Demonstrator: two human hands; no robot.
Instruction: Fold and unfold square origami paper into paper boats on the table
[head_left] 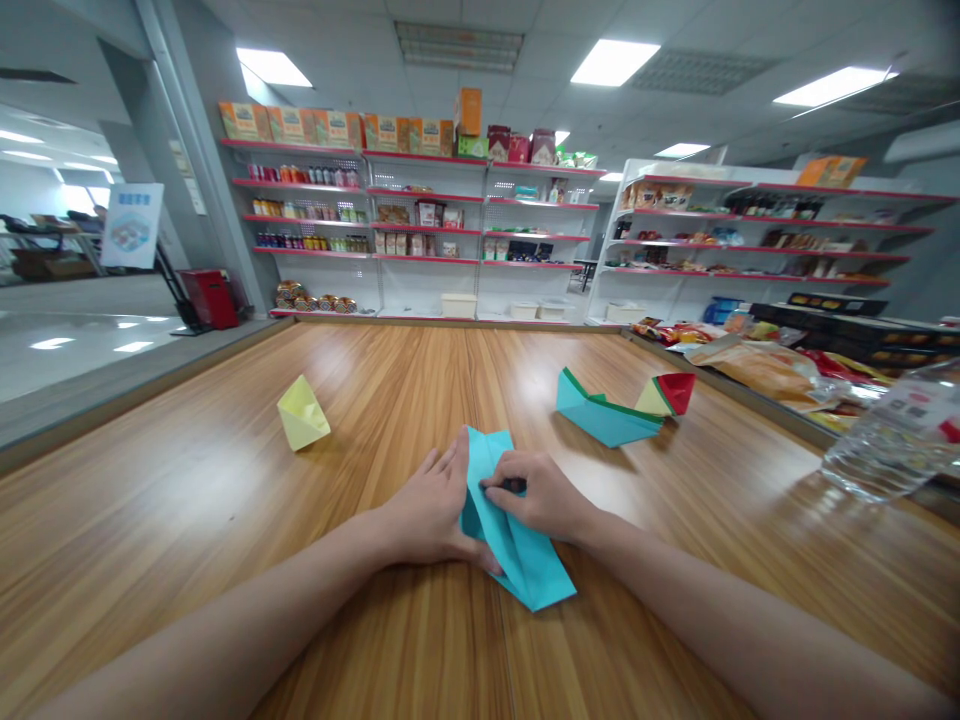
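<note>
A folded sheet of light blue paper (536, 560) lies on the wooden table in front of me, with creases running along its length. My left hand (427, 505) rests against its left side, fingers stretched out and thumb spread onto the near part of the sheet. From the right, my right hand (544, 490) has its fingers curled, thumb and forefinger pinching at the middle fold. Beyond them to the right sits a blue and green paper boat (604, 415). Touching or just behind its end is a smaller yellow and red folded paper piece (671, 393). A pale yellow folded paper piece (303, 414) stands at the left.
On the right side stands a clear plastic bottle (885, 440), near packaged snacks (757, 370) and black boxes (847, 330). Raised edging (97, 400) borders the table. Past its far side are shelves (420, 190) stocked with goods.
</note>
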